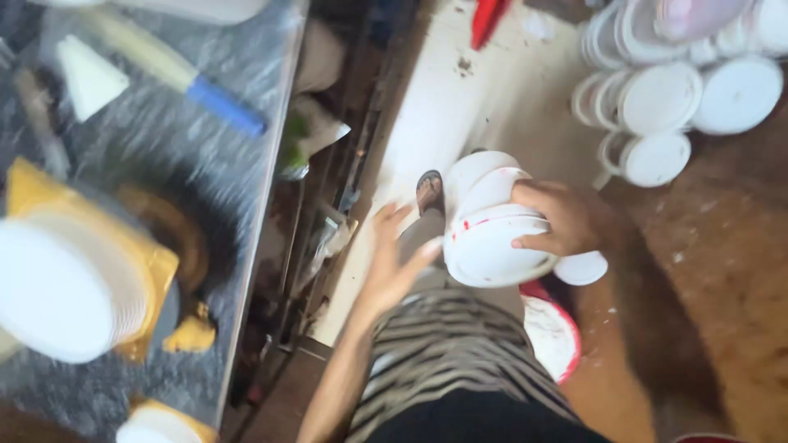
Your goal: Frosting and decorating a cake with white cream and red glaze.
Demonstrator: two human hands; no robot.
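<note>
My right hand (562, 217) grips a short stack of white round bowls (492, 238) with red smears, held tilted in front of my striped clothing. My left hand (394, 258) is open with fingers spread, just left of the stack and nearly touching its rim. Below the stack sit a small white lid (583, 269) and a red-rimmed white bowl (554, 332). A sandalled foot (428, 191) shows on the pale floor strip beyond the hands.
A grey speckled counter (164, 148) runs along the left, bearing a stack of white plates on yellow wrapping (66, 287), a blue-handled tool (222, 107) and a white wedge (89, 78). Several stacked white bowls (665, 98) lie on the brown floor at upper right.
</note>
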